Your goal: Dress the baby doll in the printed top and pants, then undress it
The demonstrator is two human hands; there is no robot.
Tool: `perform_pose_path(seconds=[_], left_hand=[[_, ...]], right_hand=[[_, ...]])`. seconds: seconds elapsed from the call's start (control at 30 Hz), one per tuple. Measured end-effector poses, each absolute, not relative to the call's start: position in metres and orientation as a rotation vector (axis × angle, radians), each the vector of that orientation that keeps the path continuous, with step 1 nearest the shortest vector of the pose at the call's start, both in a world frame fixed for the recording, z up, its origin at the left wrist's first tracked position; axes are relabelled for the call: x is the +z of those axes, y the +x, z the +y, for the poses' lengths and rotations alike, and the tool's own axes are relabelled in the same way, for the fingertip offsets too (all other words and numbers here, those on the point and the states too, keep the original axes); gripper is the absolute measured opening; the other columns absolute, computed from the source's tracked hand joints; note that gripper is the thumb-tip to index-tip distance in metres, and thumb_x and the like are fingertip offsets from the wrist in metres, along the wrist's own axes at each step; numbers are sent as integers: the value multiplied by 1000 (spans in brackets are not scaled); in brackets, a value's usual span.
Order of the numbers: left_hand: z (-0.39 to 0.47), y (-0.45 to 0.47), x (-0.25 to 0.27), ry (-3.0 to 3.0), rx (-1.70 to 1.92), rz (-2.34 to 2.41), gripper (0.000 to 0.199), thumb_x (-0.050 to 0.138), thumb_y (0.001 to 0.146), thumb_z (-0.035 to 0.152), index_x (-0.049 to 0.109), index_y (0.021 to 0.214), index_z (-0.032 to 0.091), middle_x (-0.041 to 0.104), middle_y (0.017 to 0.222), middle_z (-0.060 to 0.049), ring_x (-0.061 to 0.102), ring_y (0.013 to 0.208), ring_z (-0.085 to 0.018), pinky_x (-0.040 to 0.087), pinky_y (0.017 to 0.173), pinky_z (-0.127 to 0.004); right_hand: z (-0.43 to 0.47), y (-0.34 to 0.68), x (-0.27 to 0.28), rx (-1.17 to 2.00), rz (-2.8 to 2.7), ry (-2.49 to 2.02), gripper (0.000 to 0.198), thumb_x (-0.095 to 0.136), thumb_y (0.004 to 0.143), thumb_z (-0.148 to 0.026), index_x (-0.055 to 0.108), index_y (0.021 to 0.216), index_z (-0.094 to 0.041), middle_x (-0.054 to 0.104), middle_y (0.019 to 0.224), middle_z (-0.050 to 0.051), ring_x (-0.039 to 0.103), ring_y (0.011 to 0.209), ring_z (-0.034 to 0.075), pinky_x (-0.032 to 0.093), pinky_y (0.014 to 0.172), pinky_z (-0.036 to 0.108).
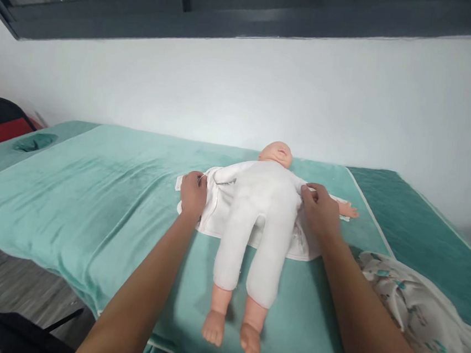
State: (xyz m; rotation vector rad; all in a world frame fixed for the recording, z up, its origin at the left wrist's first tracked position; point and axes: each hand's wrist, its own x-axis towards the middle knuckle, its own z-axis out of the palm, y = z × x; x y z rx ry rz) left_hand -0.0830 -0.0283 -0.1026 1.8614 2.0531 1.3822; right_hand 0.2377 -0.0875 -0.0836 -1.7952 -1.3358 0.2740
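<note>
A baby doll (273,194) with a white cloth body lies on its back, its head toward the wall and its bare feet toward me. Spread open beneath it is a white baby shirt (215,219). My left hand (193,194) is closed on the shirt's left side, beside the doll's arm at that side. My right hand (319,212) pinches white fabric by the doll's other arm, seemingly the shirt's sleeve. Past my right hand, the doll's hand (349,211) sticks out near the sleeve end. My fingers partly hide both grip points.
A teal sheet (70,199) covers the bed, with a face hole (34,142) at its far left. A white patterned cloth (422,311) lies bunched at the right. Behind the bed stands a white wall (243,99) below a dark window frame (251,17). A black chair (12,335) is at lower left.
</note>
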Motion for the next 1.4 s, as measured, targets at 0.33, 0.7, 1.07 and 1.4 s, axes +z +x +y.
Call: perform_pose_path(seconds=[0.33, 0.7, 1.07, 1.4], left_hand=[[-45, -73, -94, 1983, 1465, 1847, 20, 42, 96, 36, 56, 99, 22, 66, 102, -10, 59, 100, -25, 44, 89, -38], [-37, -27, -60, 1562, 1463, 1586, 11, 48, 93, 31, 52, 88, 22, 60, 86, -1, 56, 83, -17, 42, 76, -29], [-41, -11, 20, 1666, 1043, 1616, 9, 57, 81, 16, 53, 75, 20, 62, 77, -2, 53, 66, -15, 40, 63, -30], [-70, 7, 39, 1652, 1071, 1278, 5, 55, 84, 22, 60, 86, 20, 71, 104, -8, 68, 89, -22, 53, 68, -32]], right_hand=[[-82, 216, -86, 863, -1055, -1359, 78, 59, 83, -61, 40, 149, -24, 61, 137, 10, 58, 124, 27, 46, 106, 42], [-73, 196, -81, 1227, -944, -999, 99, 74, 75, -48, 19, 155, -28, 50, 147, 10, 58, 125, 24, 52, 104, 39], [-72, 192, -90, 1371, -1105, -993, 96, 73, 79, -52, 16, 155, -36, 37, 156, 8, 50, 134, 21, 43, 112, 41], [-76, 193, -87, 1347, -1137, -1037, 97, 71, 80, -55, 15, 156, -30, 41, 152, 12, 47, 136, 22, 40, 113, 41]])
